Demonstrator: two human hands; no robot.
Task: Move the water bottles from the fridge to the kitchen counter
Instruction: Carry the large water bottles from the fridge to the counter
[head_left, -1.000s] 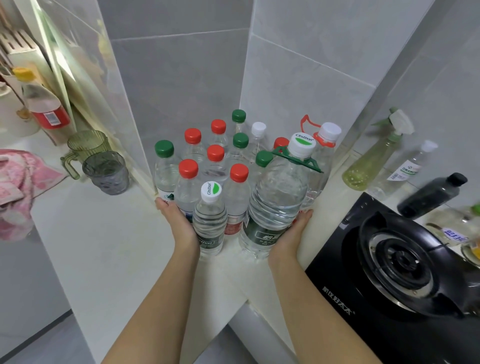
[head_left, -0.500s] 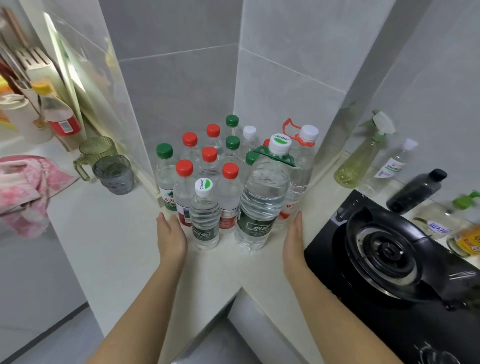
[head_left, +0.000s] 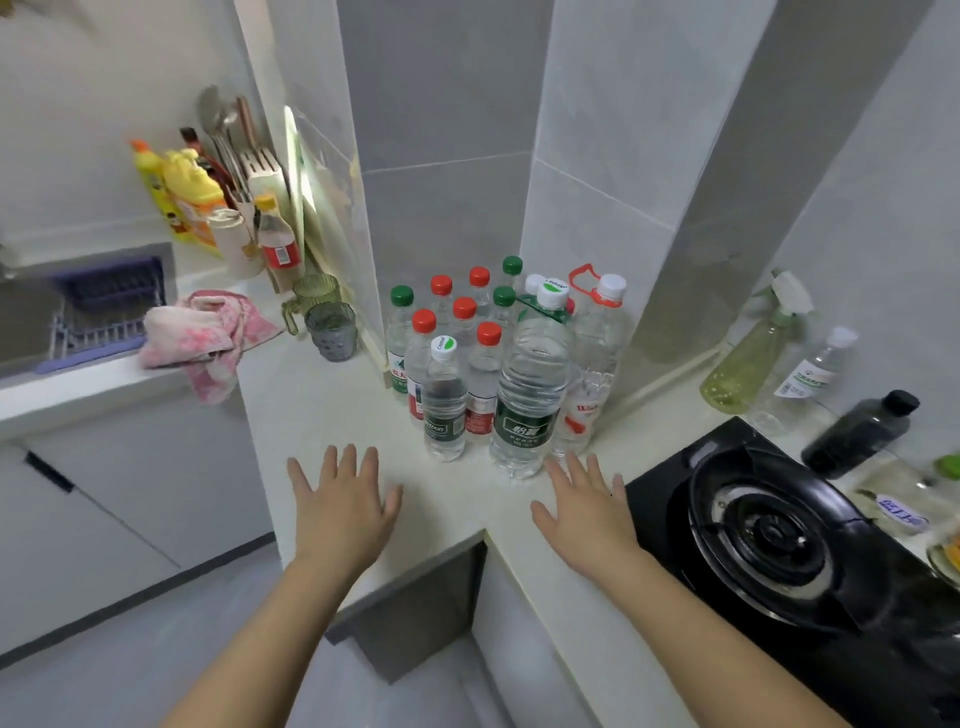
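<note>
Head view: a cluster of clear plastic water bottles (head_left: 483, 364) with red, green and white caps stands upright, packed together in the back corner of the pale stone table (head_left: 322, 415), against grey tiled walls. At its front are a small white-capped bottle (head_left: 444, 410) and, just beside it, a large ribbed bottle (head_left: 530, 400) with a green carry ring at the neck. The left hand (head_left: 340, 504) and right hand (head_left: 582, 506) hover palm down near the table's front edge, fingers straight and spread, holding nothing. The right fingertips are just short of the large bottle's base, and the left hand is apart from the cluster. A black gas hob (head_left: 769, 530) sits at the right, and two tinted glass mugs (head_left: 331, 330) and a pink cloth (head_left: 208, 332) are at the left. The fridge is out of view.

The bottles look full, so they are probably heavy for their size. Their thin walls would dent under a squeeze, and if chilled they may be slick. The small ones suit a grip round the label, the large one its ring or a hand under the base. Packed this tight, one nudged bottle could topple its neighbours.
</note>
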